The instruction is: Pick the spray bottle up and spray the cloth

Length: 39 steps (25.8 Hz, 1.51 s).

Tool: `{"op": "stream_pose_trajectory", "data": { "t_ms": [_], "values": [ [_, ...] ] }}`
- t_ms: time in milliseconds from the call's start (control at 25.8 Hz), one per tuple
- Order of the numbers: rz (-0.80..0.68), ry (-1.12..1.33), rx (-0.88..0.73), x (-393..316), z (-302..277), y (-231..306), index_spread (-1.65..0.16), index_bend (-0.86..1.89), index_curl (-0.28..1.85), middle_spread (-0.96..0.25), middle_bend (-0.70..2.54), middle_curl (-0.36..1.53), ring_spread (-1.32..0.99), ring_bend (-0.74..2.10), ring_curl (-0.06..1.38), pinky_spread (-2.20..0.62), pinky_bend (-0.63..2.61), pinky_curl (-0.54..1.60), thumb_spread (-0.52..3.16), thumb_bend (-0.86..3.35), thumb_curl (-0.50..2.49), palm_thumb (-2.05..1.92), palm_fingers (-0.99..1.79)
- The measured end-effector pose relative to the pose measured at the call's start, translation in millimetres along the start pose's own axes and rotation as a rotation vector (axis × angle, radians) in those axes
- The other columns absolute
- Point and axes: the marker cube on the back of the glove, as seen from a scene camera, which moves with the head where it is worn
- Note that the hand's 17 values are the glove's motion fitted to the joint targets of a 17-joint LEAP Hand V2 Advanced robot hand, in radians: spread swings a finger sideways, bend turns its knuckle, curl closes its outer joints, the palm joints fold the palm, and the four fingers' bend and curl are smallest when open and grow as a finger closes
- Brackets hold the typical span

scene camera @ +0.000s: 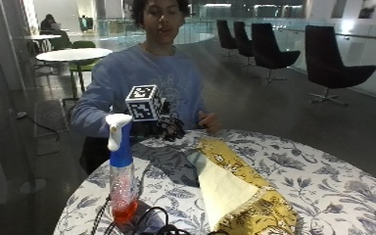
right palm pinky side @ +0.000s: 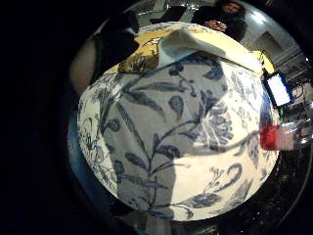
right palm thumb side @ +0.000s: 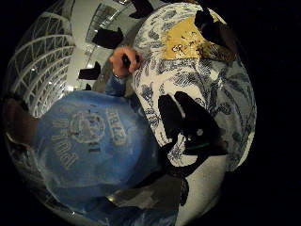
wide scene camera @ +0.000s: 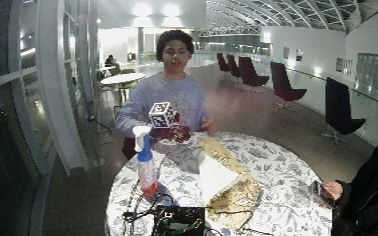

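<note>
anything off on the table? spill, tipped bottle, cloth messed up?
Nothing spilled or tipped. The clear spray bottle with blue collar and white trigger stands upright. The yellow patterned cloth lies rumpled, one part folded over showing its pale underside. The gloved right hand hovers above the table.

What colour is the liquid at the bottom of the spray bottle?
Red-orange, low in the clear spray bottle that has a blue collar and white head; the outside view shows it best.

The room is a long hall with a shiny grey floor (scene camera: 260, 105). A row of dark chairs (scene camera: 335, 66) stands along a glass railing (scene camera: 370, 41). A white round table (scene camera: 77, 54) stands behind. Bright ceiling lamps (wide scene camera: 153, 10) shine above, beside an arched roof (wide scene camera: 274, 12).
</note>
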Motion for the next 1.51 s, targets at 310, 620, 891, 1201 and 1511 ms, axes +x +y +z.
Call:
{"op": "stream_pose_trajectory", "data": {
  "t_ms": [310,620,891,1201,1511],
  "values": [
    [0.001,-0.012,0.007,-8,1,5,-0.27,0.24,0.21,-0.02,0.38,0.19,0.02,0.34,0.18,0.17,0.18,0.14,0.81,0.32,0.12,0.52,0.65],
    [0.060,-0.049,0.053,5,-9,10,-0.32,0.17,0.26,-0.02,0.37,0.24,0.03,0.33,0.22,0.20,0.18,0.18,1.03,0.29,0.16,0.55,0.64],
    [0.195,-0.218,0.188,28,-23,35,-0.35,0.03,0.21,-0.03,0.39,0.29,0.03,0.40,0.26,0.22,0.25,0.23,1.06,0.19,0.17,0.50,0.56],
    [0.336,-0.533,0.484,61,-54,71,-0.37,0.03,0.15,-0.03,0.38,0.32,0.03,0.48,0.30,0.21,0.35,0.29,1.05,0.11,0.19,0.49,0.49],
    [0.474,-0.671,0.802,103,-67,77,-0.37,0.07,0.13,-0.03,0.39,0.34,0.03,0.52,0.32,0.22,0.39,0.31,1.05,0.06,0.21,0.51,0.51]
  ]
}}
